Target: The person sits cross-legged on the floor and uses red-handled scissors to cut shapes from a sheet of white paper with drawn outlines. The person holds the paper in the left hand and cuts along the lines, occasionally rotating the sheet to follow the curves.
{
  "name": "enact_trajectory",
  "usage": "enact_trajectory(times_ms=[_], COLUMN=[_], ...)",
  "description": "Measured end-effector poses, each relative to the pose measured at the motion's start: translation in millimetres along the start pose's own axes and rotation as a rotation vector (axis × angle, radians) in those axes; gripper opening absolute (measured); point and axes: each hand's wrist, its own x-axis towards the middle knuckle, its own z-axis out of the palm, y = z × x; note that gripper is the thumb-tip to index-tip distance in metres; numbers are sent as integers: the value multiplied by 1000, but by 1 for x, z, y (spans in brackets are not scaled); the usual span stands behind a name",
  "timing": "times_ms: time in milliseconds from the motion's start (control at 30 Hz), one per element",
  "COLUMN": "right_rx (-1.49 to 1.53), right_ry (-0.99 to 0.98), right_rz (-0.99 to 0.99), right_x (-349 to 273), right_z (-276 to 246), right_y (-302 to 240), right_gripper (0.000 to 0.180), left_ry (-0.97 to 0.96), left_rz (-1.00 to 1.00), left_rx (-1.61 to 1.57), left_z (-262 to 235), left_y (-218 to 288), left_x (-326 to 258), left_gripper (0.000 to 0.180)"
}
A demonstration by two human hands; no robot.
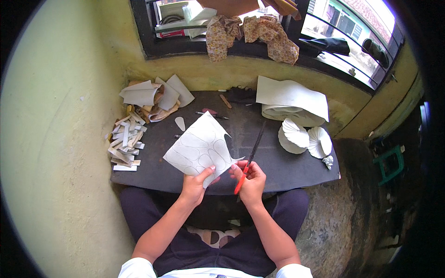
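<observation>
The sheet (192, 147), white and covered with rounded pencilled outlines, is held up over the front of the bench (282, 173), tilted, with a notch and a thin pointed strip on its right side. The left hand (192, 186) pinches its lower corner, thumb on top and the fingers mostly hidden beneath. The right hand (252, 184) is closed around the red handles of the scissors (243, 178), whose dark blades point away from the body, beside the sheet; whether a fingertip also touches the paper strip, I cannot tell. To cut these shapes well, I would bring each line to the blades by turning the sheet with the left hand, keep the wrist of the right hand steady, and take long, smooth strokes rather than snips so that the curves stay clean. The left thumb should sit well back from the line, and the grip should move up as the sheet shrinks, since a loose corner will probably flop. Of containers, I can make out none for certain on the bench: a cut petal (180, 123) lies loose, as does the heap of strips (125, 141) at the left, while the brown paper (163, 110) makes a crumpled bundle with white pieces (141, 95) over and beside it.
</observation>
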Motion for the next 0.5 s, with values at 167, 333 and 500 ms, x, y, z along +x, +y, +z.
enact_trajectory(times_ms=[167,333,500], right_rx=[-72,-53,-200], right_ry=[-85,-262,-364], right_rz=[100,312,338], right_x=[-11,-32,-46], right_z=[6,17,23], right_y=[-4,-4,0], right_gripper=[21,35,39], left_ry=[144,232,263], left_rz=[47,106,128], left_rx=[-103,-140,-169], left_z=[-8,-6,-14], left_y=[-3,4,10], left_x=[5,5,7], left_gripper=[46,48,48])
